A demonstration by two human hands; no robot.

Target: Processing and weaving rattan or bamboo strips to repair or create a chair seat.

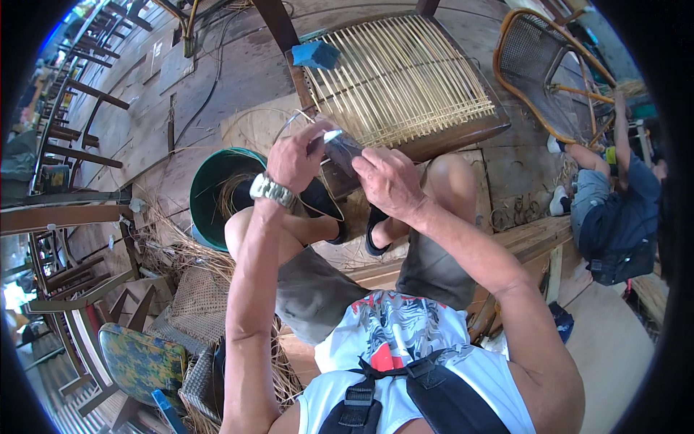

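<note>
My left hand (295, 158), with a metal watch on its wrist, is closed with the fingers pinched. At its fingertips shows a small white-tipped thing (332, 136) whose kind I cannot make out. A thin pale strand loops around this hand and hangs below it. My right hand (390, 179) is closed close beside it, thumb and forefinger together at a dark, greyish patch between the hands; what they grip is hidden. Just beyond both hands lies a wooden chair seat (463, 134) strung with rows of pale cane strips (394, 76). A blue block (316, 55) rests on its far left corner.
A green bucket (210, 195) with cane strands stands left of my knees. Loose fibres and a camouflage-patterned cushion (144, 362) lie at lower left. Chair frames (87, 148) line the left side. At right, a person (614, 210) is beside a rattan-framed chair (535, 65).
</note>
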